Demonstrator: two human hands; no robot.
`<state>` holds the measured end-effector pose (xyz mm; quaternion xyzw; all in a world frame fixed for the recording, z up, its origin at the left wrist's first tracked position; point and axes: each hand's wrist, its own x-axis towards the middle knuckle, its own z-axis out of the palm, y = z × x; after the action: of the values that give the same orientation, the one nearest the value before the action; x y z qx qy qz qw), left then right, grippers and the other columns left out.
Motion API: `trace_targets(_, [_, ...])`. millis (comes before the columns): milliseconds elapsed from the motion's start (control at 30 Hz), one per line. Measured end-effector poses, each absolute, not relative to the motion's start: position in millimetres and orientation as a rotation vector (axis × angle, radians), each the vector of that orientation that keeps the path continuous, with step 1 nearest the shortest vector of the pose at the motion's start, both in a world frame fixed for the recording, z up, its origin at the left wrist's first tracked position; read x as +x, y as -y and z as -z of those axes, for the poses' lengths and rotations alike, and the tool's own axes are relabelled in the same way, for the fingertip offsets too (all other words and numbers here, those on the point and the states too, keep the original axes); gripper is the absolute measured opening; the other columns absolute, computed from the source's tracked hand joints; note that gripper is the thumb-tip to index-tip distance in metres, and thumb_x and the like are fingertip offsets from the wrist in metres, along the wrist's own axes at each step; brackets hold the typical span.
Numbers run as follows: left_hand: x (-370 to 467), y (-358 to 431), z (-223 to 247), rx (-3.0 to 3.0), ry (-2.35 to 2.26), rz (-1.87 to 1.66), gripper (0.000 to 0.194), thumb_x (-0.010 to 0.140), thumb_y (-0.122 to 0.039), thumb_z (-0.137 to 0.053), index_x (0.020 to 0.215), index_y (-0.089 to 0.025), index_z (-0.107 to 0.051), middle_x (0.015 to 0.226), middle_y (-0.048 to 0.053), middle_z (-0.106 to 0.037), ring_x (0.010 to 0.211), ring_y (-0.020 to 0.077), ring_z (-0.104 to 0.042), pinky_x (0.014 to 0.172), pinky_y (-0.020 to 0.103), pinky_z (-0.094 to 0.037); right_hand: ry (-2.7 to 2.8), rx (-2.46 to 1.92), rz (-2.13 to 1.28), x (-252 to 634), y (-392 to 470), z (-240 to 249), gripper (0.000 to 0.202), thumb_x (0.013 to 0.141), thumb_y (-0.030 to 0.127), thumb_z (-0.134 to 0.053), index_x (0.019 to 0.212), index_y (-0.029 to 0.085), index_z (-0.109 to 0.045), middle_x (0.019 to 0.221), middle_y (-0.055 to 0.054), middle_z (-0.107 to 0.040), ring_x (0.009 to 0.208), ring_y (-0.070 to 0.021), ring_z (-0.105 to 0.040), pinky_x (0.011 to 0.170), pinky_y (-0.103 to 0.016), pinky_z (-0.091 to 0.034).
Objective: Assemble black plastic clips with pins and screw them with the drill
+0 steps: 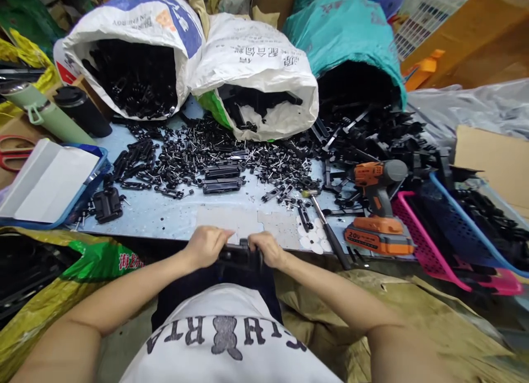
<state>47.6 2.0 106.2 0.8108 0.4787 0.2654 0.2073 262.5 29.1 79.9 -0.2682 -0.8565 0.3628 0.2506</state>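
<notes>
Both hands grip a black plastic part (238, 257) at the near edge of a blue counter (177, 217), the left hand (205, 246) with fingers curled closed at its left end and the right hand (268, 249) closed over its right end. Small black pieces and metal pins (185, 157) lie heaped across the middle, in front of a white sack (254, 58) that gapes open between another white sack at far left (136, 19) and a teal sack (347, 30) at far right. An orange cordless drill (378, 206) stands to the right, beside a hammer (328, 226).
</notes>
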Motion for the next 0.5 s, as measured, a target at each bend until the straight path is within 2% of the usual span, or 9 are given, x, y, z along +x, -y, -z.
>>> trace_targets(100, [41.9,-22.5,-105.4,2.321,-1.708,-0.350,0.055,0.095,-0.041,-0.028,0.068,-0.013,-0.068,0.064,0.011,-0.067,0.061,0.0210,-0.064,0.056,0.029,-0.042,2.622,-1.285,-0.619,267.4,-48.0,-98.9,0.069,0.091,0.060,-0.004,0.063,0.018,-0.050,0.055,-0.006,-0.055,0.052,-0.0156,-0.052,0.054,-0.027,-0.035])
trace_targets(167, [43.5,-32.0,-103.0,2.342,-1.871,-0.152,0.056,0.095,-0.043,-0.028,0.075,-0.011,-0.070,0.071,0.015,-0.069,0.067,0.0262,-0.066,0.057,0.031,-0.043,2.780,-1.475,-0.326,263.8,-53.8,-111.4,0.067,0.087,0.068,-0.017,0.077,0.016,-0.058,0.065,-0.009,-0.060,0.062,-0.0197,-0.057,0.058,-0.028,-0.035])
trace_targets(233, [48.1,-36.6,-99.6,2.330,-1.947,-0.070,0.058,0.095,-0.043,-0.025,0.081,-0.010,-0.071,0.074,0.017,-0.069,0.071,0.0275,-0.067,0.058,0.032,-0.044,2.873,-1.391,-0.124,256.1,-55.5,-117.6,0.067,0.081,0.073,-0.030,0.096,0.014,-0.058,0.082,-0.013,-0.063,0.077,-0.0239,-0.058,0.064,-0.030,-0.036])
trace_targets(300, [53.1,-37.2,-96.8,2.315,-1.974,-0.079,0.059,0.096,-0.043,-0.023,0.085,-0.010,-0.071,0.076,0.016,-0.070,0.072,0.0263,-0.067,0.059,0.031,-0.044,2.938,-1.161,-0.021,248.2,-56.7,-117.6,0.065,0.080,0.069,-0.040,0.109,0.013,-0.054,0.097,-0.015,-0.061,0.088,-0.0260,-0.055,0.071,-0.032,-0.036])
trace_targets(433, [59.0,-34.8,-94.6,2.343,-1.878,-0.114,0.059,0.095,-0.045,-0.024,0.083,-0.012,-0.071,0.079,0.014,-0.071,0.073,0.0231,-0.067,0.061,0.029,-0.043,3.041,-0.837,-0.014,241.6,-63.0,-111.5,0.046,0.086,0.051,-0.048,0.104,0.010,-0.054,0.094,-0.014,-0.058,0.085,-0.0247,-0.051,0.075,-0.035,-0.034])
trace_targets(500, [59.3,-34.9,-94.3,2.343,-1.857,-0.126,0.057,0.095,-0.045,-0.025,0.080,-0.013,-0.071,0.078,0.013,-0.071,0.073,0.0224,-0.067,0.062,0.029,-0.043,3.037,-0.766,-0.043,244.0,-65.8,-111.1,0.045,0.086,0.051,-0.047,0.102,0.010,-0.055,0.093,-0.013,-0.058,0.083,-0.0233,-0.051,0.075,-0.035,-0.034])
